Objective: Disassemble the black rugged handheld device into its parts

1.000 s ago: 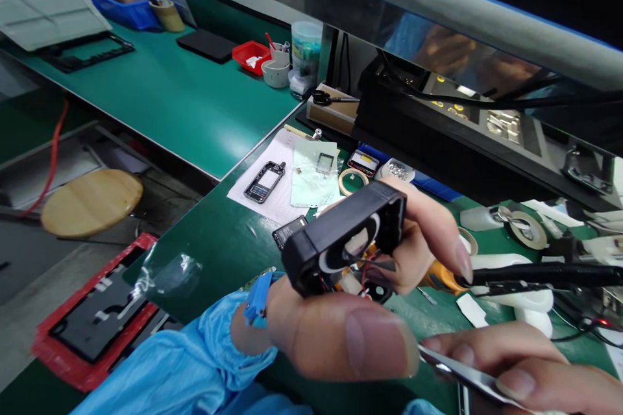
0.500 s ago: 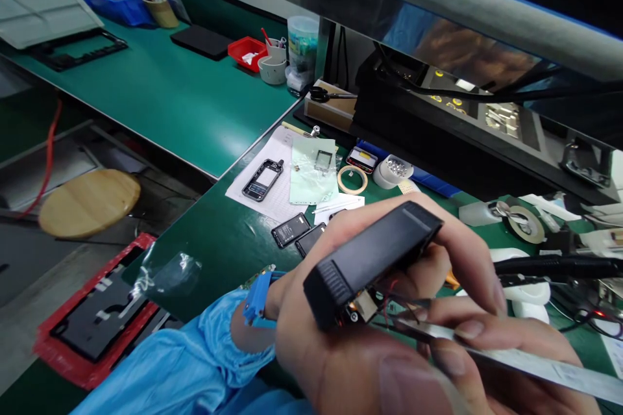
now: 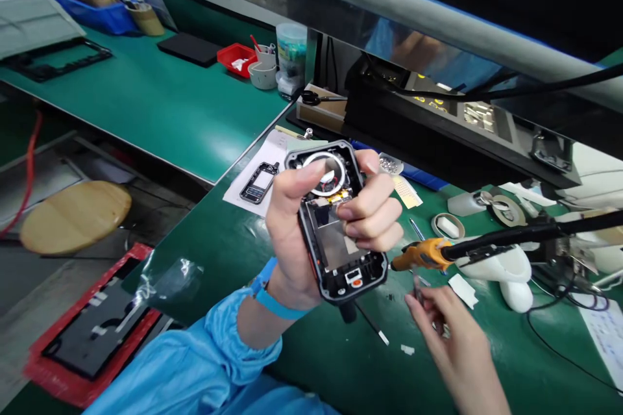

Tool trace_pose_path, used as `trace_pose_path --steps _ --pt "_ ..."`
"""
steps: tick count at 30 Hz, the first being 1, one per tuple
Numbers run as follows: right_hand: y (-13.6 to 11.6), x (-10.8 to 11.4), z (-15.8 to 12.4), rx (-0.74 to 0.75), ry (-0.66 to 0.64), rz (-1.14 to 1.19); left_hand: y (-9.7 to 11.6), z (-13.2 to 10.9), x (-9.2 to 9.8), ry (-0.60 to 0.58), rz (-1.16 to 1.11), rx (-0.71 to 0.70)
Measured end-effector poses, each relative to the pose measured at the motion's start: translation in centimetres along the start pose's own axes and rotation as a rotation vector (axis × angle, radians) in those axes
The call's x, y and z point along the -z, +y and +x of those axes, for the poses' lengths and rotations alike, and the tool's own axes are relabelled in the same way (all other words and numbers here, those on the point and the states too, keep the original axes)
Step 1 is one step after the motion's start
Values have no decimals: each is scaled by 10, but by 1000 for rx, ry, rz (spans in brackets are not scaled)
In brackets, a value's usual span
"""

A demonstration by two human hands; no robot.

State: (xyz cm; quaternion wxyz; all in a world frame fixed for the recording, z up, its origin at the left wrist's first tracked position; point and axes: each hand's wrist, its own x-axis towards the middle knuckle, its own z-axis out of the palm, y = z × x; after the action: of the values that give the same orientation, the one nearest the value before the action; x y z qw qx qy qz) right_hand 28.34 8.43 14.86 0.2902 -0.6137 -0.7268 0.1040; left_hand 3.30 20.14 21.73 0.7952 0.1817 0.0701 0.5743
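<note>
My left hand (image 3: 292, 233) is wrapped round an opened black handheld device (image 3: 335, 249), held upright with its inside facing me. A white ring (image 3: 307, 160) shows near its top, with a metal plate (image 3: 335, 239) below. My left thumb lies over the ring and the fingers curl over the right edge. Lower right, my right hand (image 3: 452, 337) is low over the green bench, apart from the device. Between its thumb and fingers is a thin metal tool, the tweezers (image 3: 417, 286), mostly hidden by the hand.
Close to my right hand is an orange-handled tool (image 3: 423, 255) on a black arm, with white holders (image 3: 501, 265) behind. A black phone-like housing (image 3: 257, 182) lies on paper at left. A tape roll (image 3: 448, 226) and a dark shelf unit (image 3: 428, 136) stand behind. A red-edged tray (image 3: 87, 330) sits lower left.
My left hand has moved away from me and turned the device from edge-on to its open inside. My right hand, with the tweezers, has drawn away from it to the lower right.
</note>
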Motion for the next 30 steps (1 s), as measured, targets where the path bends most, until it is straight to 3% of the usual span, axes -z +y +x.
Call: trace_pose_path --steps 2,4,7,11,15,21,26,30 --pt "22 -16 -21 -71 -8 -156 -4 -2 -2 19 -21 20" --pt "37 -32 -47 -98 -112 -238 -5 -3 -5 9 -34 39" --pt "48 -49 -79 -141 16 -414 -5 -6 -7 4 -35 52" --pt "48 -59 -93 -137 100 -488 -5 -8 -9 20 -40 48" --pt "36 -74 -90 -142 146 -342 -4 -10 -9 22 -43 53" --pt "18 -98 -85 -154 73 -76 0 -13 -14 -39 21 91" --pt "9 -84 -71 -148 22 33 -2 -17 -14 -237 48 136" --pt "-14 -31 -58 -120 112 195 6 -19 -11 -337 161 121"
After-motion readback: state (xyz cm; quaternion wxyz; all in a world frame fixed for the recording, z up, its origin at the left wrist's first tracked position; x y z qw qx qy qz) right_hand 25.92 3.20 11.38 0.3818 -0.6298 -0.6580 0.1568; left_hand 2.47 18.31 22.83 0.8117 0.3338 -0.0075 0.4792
